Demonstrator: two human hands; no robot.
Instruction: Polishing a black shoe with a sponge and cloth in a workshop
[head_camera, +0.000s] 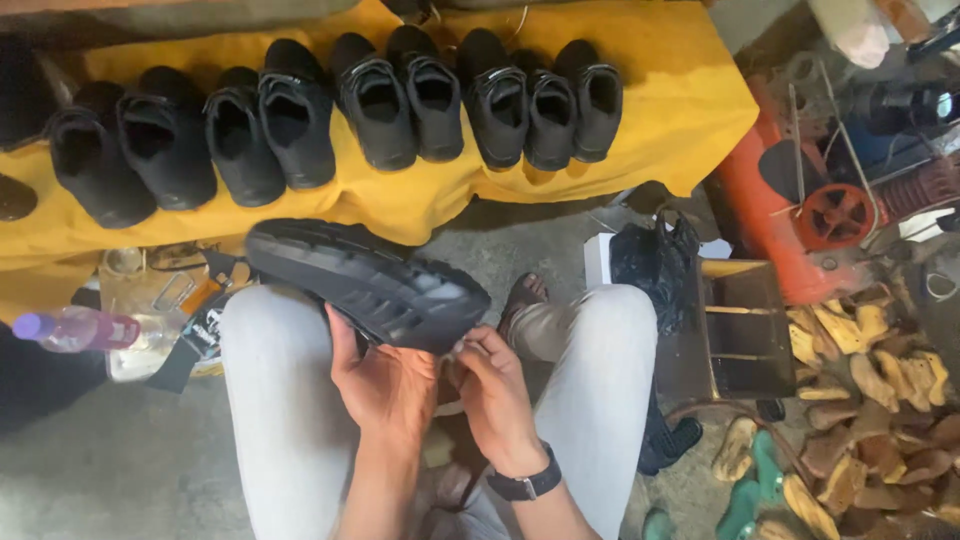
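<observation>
1. Work item: one black shoe (365, 283) is held sole-up above the lap of a seated person in light grey trousers (275, 400). The treaded sole faces the camera; the upper is hidden beneath it and cannot be assessed.

2. Left hand (385, 385): closed around the shoe from below, palm up, thumb against the near edge of the sole at mid-length. It carries the weight.

3. Right hand (495, 395): fingers curled and pinched at the end of the sole nearest the right knee. Whether they grip the sole rim or something small against it cannot be told. A dark wristwatch (525, 485) sits on this wrist.

4. Finished or staged stock: a row of black shoes (340, 110) stands upright, openings up, on a yellow cloth (690, 100) over the bench ahead, well apart from the hands.

5. Progress, as a judgement: the row suggests most units are through this stage, and the shoe in hand is under inspection or edge work at the sole. No adhesive, tool or trimming is visible, so what is left on it cannot be determined.

6. Surroundings: a clear plastic bottle with a purple cap (85, 328) lies to the left; a heap of wooden shoe lasts (880, 400) lies to the right, near an orange machine (790, 220)
</observation>
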